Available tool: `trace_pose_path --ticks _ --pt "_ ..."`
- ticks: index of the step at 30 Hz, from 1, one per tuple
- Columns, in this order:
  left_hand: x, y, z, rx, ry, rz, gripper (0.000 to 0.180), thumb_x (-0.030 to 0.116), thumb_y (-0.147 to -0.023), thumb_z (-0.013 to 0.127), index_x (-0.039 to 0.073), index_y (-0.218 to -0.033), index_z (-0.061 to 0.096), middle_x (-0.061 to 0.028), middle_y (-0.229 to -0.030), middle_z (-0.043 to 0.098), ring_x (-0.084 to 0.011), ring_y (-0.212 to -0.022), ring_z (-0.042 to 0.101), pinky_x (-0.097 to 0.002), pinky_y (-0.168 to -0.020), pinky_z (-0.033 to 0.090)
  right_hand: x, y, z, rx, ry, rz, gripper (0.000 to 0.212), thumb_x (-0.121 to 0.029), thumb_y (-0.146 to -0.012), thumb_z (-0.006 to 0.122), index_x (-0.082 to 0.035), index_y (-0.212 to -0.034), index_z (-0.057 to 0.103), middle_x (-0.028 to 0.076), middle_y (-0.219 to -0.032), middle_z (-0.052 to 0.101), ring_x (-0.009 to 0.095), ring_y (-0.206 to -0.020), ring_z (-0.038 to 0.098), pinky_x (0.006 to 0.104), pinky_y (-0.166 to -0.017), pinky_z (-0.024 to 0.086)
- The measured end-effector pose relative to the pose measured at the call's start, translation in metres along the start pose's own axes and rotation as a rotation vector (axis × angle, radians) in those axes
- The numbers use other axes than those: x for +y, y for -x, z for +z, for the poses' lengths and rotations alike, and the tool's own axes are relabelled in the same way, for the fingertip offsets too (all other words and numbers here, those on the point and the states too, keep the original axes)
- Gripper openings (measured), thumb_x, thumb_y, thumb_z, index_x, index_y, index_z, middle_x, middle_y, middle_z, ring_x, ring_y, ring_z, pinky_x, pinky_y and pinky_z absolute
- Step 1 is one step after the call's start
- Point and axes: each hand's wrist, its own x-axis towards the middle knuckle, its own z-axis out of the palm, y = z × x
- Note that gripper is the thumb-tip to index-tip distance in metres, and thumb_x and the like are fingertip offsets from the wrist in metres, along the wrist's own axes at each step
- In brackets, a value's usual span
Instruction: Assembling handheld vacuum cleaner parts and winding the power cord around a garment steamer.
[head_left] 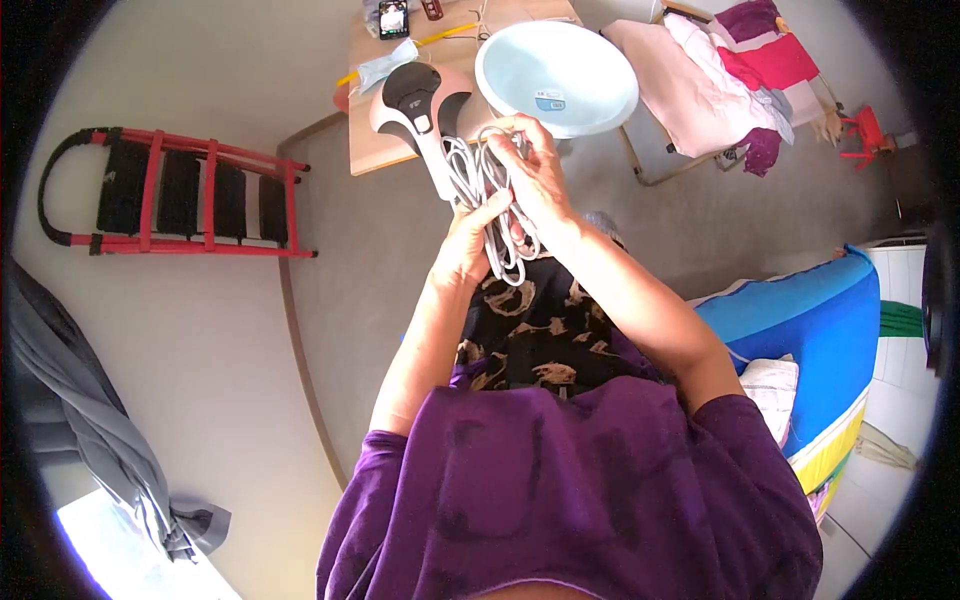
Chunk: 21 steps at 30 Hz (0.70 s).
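Note:
A white cord is bundled in long loops in front of my body. My left hand is closed around the lower part of the bundle, its thumb lying across the loops. From above, my right hand grips the upper loops with bent fingers. Just left of the cord is a pink, white and black handheld appliance, which looks like a garment steamer. Its white handle points down toward my left hand; whether that hand also holds the handle is hidden.
A light blue basin stands on the wooden table, near a face mask, a yellow strip and a phone. Clothes cover a rack at right. A red stepladder leans left; a blue mattress lies right.

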Motion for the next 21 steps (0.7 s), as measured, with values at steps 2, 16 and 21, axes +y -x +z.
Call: trace_pose_path --ticks 2,16,21 --pt "-0.002 -0.001 -0.004 -0.022 0.009 -0.003 0.03 0.018 -0.08 0.068 0.0 -0.101 0.056 -0.008 -0.073 0.061 -0.0172 -0.056 0.059 -0.0273 -0.05 0.051 0.0 0.005 0.001 0.038 0.04 -0.03 0.029 -0.015 -0.085 0.063 -0.007 -0.11 0.05 0.011 -0.113 0.043 0.024 -0.11 0.043 0.0347 -0.095 0.036" --pt "-0.003 -0.002 -0.006 -0.057 0.05 -0.039 0.023 0.01 -0.077 0.069 0.003 -0.096 0.057 -0.009 -0.076 0.062 -0.017 -0.053 0.056 -0.0279 -0.047 0.048 0.034 -0.016 -0.004 -0.085 0.323 -0.183 0.055 -0.047 -0.093 0.042 -0.01 -0.133 0.038 0.018 -0.134 0.04 0.032 -0.127 0.035 0.0458 -0.105 0.025" --pt "0.007 0.003 0.001 -0.079 0.098 -0.019 0.017 0.009 -0.077 0.068 0.002 -0.089 0.058 -0.0113 -0.077 0.063 -0.017 -0.052 0.054 -0.029 -0.049 0.046 -0.002 0.008 -0.051 -0.239 -0.126 -0.01 0.039 -0.026 -0.093 0.048 -0.005 -0.126 0.046 0.013 -0.124 0.051 0.019 -0.117 0.047 0.0356 -0.103 0.033"
